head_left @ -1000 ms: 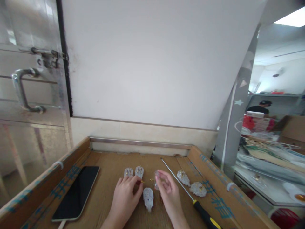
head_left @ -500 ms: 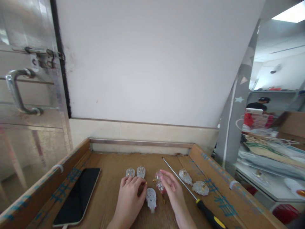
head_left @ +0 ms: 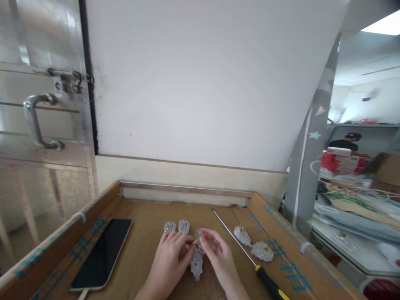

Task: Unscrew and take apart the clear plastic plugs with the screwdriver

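Observation:
My left hand (head_left: 170, 258) and my right hand (head_left: 218, 258) meet over the middle of a cardboard tray (head_left: 146, 250). The right hand's fingers are closed on a clear plastic plug half (head_left: 199, 236). My left hand pinches a small brass-coloured piece (head_left: 195, 241) right against that plug half. Another clear plug shell (head_left: 196, 264) lies flat on the tray between my two wrists. Two small clear plug parts (head_left: 176, 227) sit just beyond my left fingers.
A black phone (head_left: 103, 252) lies at the tray's left. A long screwdriver (head_left: 246, 254) with a black and yellow handle lies at the right, next to two clear plug parts (head_left: 253, 243). A metal door stands left; a person stands far right beyond cluttered tables.
My two hands have come together: the right hand brought the clear plug half leftward to the left fingers, which now hold the brass-coloured piece against it.

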Demonstrator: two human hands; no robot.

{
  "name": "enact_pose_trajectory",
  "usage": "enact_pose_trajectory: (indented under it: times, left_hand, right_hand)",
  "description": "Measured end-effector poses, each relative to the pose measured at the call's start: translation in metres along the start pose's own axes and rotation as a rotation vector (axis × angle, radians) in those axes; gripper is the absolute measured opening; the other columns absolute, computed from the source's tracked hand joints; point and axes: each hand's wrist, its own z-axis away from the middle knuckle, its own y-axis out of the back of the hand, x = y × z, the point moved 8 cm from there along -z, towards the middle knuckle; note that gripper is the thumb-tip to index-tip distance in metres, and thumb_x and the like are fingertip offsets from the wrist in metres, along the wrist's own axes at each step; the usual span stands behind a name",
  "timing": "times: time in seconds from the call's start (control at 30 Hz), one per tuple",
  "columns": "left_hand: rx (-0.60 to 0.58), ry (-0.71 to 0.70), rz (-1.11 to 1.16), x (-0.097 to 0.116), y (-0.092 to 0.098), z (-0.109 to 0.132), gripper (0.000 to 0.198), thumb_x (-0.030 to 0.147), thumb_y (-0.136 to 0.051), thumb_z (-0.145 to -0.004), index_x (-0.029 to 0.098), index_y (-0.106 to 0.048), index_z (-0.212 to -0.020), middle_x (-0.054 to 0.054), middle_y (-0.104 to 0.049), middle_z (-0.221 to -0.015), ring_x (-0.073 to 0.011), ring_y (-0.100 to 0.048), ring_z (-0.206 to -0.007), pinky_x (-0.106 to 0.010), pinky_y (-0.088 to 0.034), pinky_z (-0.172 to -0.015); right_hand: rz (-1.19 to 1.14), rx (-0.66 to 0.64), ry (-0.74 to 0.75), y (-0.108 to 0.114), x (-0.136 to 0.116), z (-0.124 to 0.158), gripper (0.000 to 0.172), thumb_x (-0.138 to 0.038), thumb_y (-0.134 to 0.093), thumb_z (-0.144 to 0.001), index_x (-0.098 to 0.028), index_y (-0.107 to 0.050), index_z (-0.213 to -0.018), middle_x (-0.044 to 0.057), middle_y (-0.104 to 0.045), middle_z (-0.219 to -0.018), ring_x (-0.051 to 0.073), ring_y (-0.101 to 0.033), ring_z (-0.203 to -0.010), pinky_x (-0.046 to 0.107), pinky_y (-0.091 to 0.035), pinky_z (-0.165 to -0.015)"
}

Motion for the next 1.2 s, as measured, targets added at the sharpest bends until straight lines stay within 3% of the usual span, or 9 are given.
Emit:
enact_pose_trajectory:
  times: [0.17, 0.33, 0.5, 0.67, 0.83, 1.07, 1.2]
  left_hand:
    - [0.03, 0.045, -0.037, -0.005, 0.002, 0.001, 0.008, 0.018, -0.054, -0.082, 0.022, -0.058, -0.076, 0.001, -0.066, -0.076, -0.0194, -0.06, -0.075, -0.034, -0.038, -0.074]
    - [0.067, 0.152, -0.063, -0.017, 0.008, 0.001, 0.007, 0.019, -0.054, -0.082, 0.023, -0.059, -0.078, 0.001, -0.067, -0.079, -0.0203, -0.061, -0.079, -0.033, -0.037, -0.071]
    - [-0.014, 0.19, -0.09, -0.018, 0.003, 0.002, 0.01, 0.018, -0.053, -0.081, 0.023, -0.06, -0.076, 0.002, -0.067, -0.075, -0.0197, -0.061, -0.076, -0.031, -0.038, -0.069]
    - [-0.055, 0.191, -0.062, -0.019, -0.004, 0.004, 0.012, 0.017, -0.051, -0.081, 0.023, -0.06, -0.076, 0.002, -0.067, -0.073, -0.0175, -0.062, -0.073, -0.026, -0.039, -0.067]
    - [-0.085, 0.23, -0.018, -0.025, -0.008, 0.007, 0.012, 0.019, -0.051, -0.082, 0.024, -0.06, -0.077, 0.003, -0.067, -0.072, -0.0158, -0.062, -0.071, -0.023, -0.041, -0.065]
    - [-0.081, 0.238, -0.039, -0.025, -0.008, 0.006, 0.013, 0.019, -0.05, -0.082, 0.024, -0.061, -0.077, 0.001, -0.066, -0.073, -0.0166, -0.062, -0.07, -0.024, -0.043, -0.064]
    - [-0.011, 0.184, -0.048, -0.022, -0.002, 0.005, 0.012, 0.021, -0.05, -0.084, 0.023, -0.06, -0.078, 0.0, -0.066, -0.076, -0.0182, -0.062, -0.074, -0.026, -0.045, -0.066]
  right_hand:
    - [0.039, 0.027, -0.005, 0.009, 0.004, -0.007, 0.048, -0.052, -0.073, -0.058, -0.014, -0.063, -0.086, 0.007, -0.065, -0.076, 0.02, -0.062, -0.067, 0.028, -0.051, -0.058]
    - [0.13, 0.195, 0.025, 0.035, -0.003, -0.01, 0.05, -0.059, -0.065, -0.061, -0.016, -0.061, -0.086, 0.009, -0.065, -0.082, 0.02, -0.061, -0.066, 0.028, -0.049, -0.055]
    - [0.235, 0.231, 0.055, 0.041, -0.007, -0.008, 0.049, -0.059, -0.062, -0.064, -0.016, -0.062, -0.089, 0.011, -0.066, -0.091, 0.022, -0.061, -0.073, 0.029, -0.049, -0.059]
    - [0.372, 0.262, 0.073, 0.045, -0.009, -0.002, 0.046, -0.056, -0.059, -0.067, -0.017, -0.062, -0.091, 0.008, -0.066, -0.08, 0.02, -0.06, -0.065, 0.027, -0.046, -0.053]
    - [0.444, 0.181, 0.071, 0.039, -0.003, 0.0, 0.04, -0.054, -0.057, -0.07, -0.019, -0.063, -0.089, 0.003, -0.063, -0.065, 0.018, -0.057, -0.052, 0.025, -0.042, -0.045]
    - [0.404, 0.076, 0.055, 0.026, 0.005, -0.002, 0.043, -0.057, -0.048, -0.077, -0.019, -0.058, -0.096, 0.004, -0.064, -0.073, 0.017, -0.059, -0.053, 0.025, -0.046, -0.046]
    - [0.293, 0.083, -0.032, 0.027, 0.014, -0.004, 0.053, -0.06, -0.05, -0.076, -0.017, -0.052, -0.107, 0.008, -0.064, -0.084, 0.014, -0.056, -0.046, 0.022, -0.038, -0.035]
